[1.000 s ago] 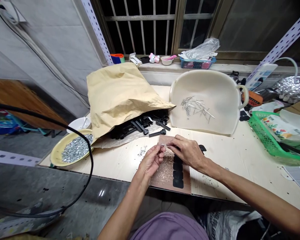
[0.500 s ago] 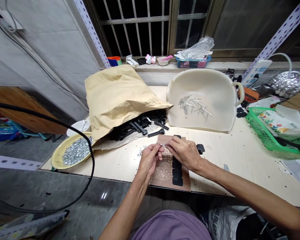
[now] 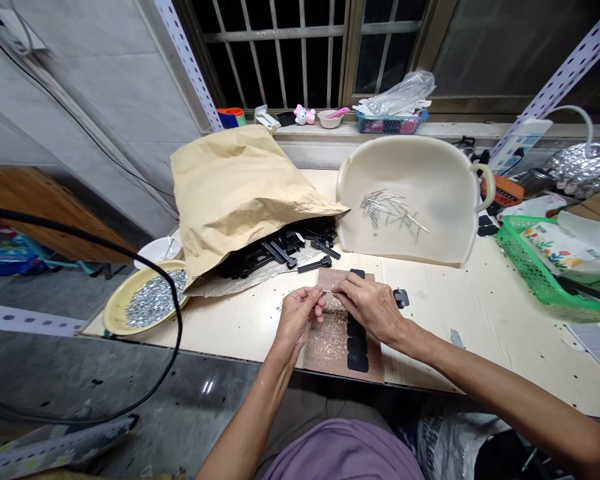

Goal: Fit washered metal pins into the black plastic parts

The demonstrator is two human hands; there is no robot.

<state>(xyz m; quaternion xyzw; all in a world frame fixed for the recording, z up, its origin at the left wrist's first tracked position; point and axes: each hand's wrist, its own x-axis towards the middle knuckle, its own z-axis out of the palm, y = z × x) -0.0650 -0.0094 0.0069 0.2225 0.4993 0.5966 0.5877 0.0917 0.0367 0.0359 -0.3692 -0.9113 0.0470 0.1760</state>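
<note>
Nearest is a purple shirt [image 3: 343, 453], with a white printed sack [image 3: 445, 443] below the table's edge. A brown board [image 3: 325, 357], its surface worn and speckled, lies at the near edge of the wooden table [image 3: 480, 333]. A column of black pads [image 3: 357, 363] runs along its right side, partly under the right hand [image 3: 370, 308].

Both hands meet above the board. The left hand [image 3: 300, 317] has thumb and forefinger pressed together on the left end of a thin metal pin [image 3: 327, 291]; its other fingers curl loosely. The right hand's fingertips close on the pin's right end, so the pin lies roughly level, bridging the short gap between the two grips. Its ends are hidden by the fingers.

Just right of the right hand is another black piece [image 3: 401, 298]. To the left, a yellow bowl [image 3: 111, 320] holds many small metal bits [image 3: 153, 300].

Beyond the hands, black plastic parts [image 3: 280, 252] spill from a paper bag [image 3: 245, 173]. Right of it, a pale tub [image 3: 440, 200] holds loose metal pins [image 3: 393, 210]. A green basket [image 3: 525, 270] stands farther right. Farthest is a barred window [image 3: 280, 33].
</note>
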